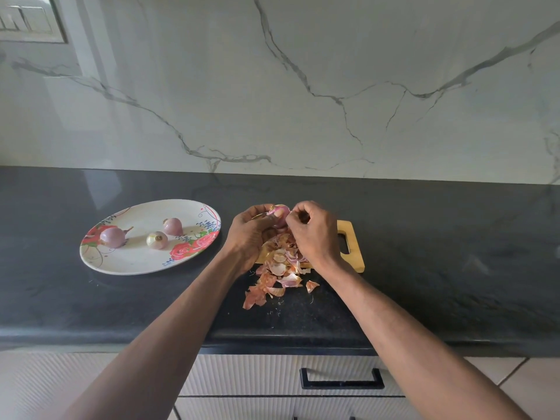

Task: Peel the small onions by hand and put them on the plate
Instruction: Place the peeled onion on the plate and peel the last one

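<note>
Item one: a small onion (279, 214), pinkish and partly stripped, which we hold in the left grip (251, 234), fingers curled round its near side. The right grip (312, 234) meets it from the other side, thumb and fingertips pinching at the onion's skin; which layer they have we cannot tell.

Item two: a heap of peelings (280, 269), papery orange and pale purple, directly beneath both grips and spilling toward us onto the dark counter (439, 253).

Item three: a wooden cutting board (353, 247) under the heap, its handle showing just right of the right grip.

Item four: an oval plate (136, 262) with a rose pattern, on the counter left of the left grip and apart from it. On it we count three peeled onions: one with a short stem (112, 237) farthest from the grips, a paler one (157, 239) in the middle, a third (172, 226) nearest them.

Item five: a drawer with a black handle (342, 380), below the counter edge.
</note>
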